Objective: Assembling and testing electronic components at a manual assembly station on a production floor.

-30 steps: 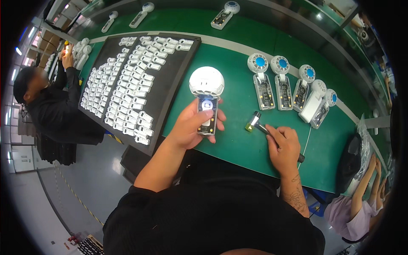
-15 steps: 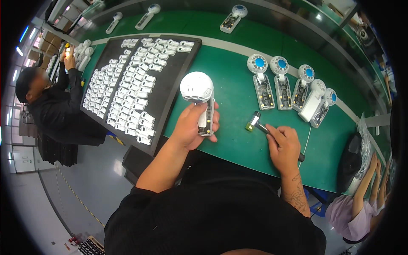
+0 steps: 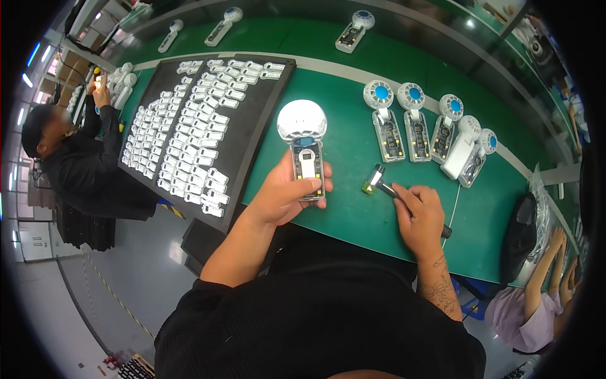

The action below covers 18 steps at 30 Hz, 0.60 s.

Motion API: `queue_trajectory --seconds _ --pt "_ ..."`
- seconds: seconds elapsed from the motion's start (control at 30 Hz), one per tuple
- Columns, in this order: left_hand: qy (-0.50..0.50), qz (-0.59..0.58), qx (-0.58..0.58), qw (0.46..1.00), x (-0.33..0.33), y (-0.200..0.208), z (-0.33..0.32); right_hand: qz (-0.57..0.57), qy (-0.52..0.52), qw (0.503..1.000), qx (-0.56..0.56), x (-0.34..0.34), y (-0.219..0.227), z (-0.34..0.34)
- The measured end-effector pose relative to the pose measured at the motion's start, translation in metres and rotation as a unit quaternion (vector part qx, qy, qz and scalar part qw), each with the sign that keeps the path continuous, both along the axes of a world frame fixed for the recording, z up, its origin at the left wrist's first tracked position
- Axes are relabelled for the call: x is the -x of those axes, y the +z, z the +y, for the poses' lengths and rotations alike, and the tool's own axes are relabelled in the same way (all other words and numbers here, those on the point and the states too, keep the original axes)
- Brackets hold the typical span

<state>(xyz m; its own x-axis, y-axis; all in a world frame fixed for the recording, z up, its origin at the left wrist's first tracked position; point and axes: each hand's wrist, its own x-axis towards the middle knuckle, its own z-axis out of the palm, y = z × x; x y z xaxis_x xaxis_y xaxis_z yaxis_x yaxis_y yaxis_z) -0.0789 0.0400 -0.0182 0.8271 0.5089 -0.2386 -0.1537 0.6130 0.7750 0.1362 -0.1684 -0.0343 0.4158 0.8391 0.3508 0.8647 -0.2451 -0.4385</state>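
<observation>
A handheld fan (image 3: 302,120) with a round white head is held upright in my left hand (image 3: 278,192), close in front of me. Its handle is clear, with circuit parts inside, and a white cover piece (image 3: 307,165) lies on its front under my thumb. My fingers wrap round the back of the handle. In my right hand (image 3: 420,218) is a small hammer (image 3: 386,187) with a metal head and a yellow-green translucent face, just over the green table. The hammer is apart from the fan, and its dark grip end shows below my hand.
Several similar fans (image 3: 387,136) lie at the right of the green table (image 3: 344,189). A black tray (image 3: 243,151) at left holds rows of white cover pieces. More fans (image 3: 355,31) lie on the far green strip. A person (image 3: 76,161) works at left; another person's arms (image 3: 546,271) show at right.
My left hand has turned the fan, so the handle's front and its white piece face me. My thumb has moved down along that piece. The right hand with the hammer has hardly moved.
</observation>
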Motion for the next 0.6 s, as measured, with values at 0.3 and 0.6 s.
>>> queue_trajectory --seconds 0.3,0.6 --pt "0.005 0.072 -0.03 0.997 -0.005 0.015 0.003 0.001 -0.003 1.0 0.001 0.0 0.001 0.0" --pt "0.033 -0.009 0.076 0.997 -0.01 0.002 0.006 0.0 -0.005 1.0 0.005 -0.001 0.003 -0.001"
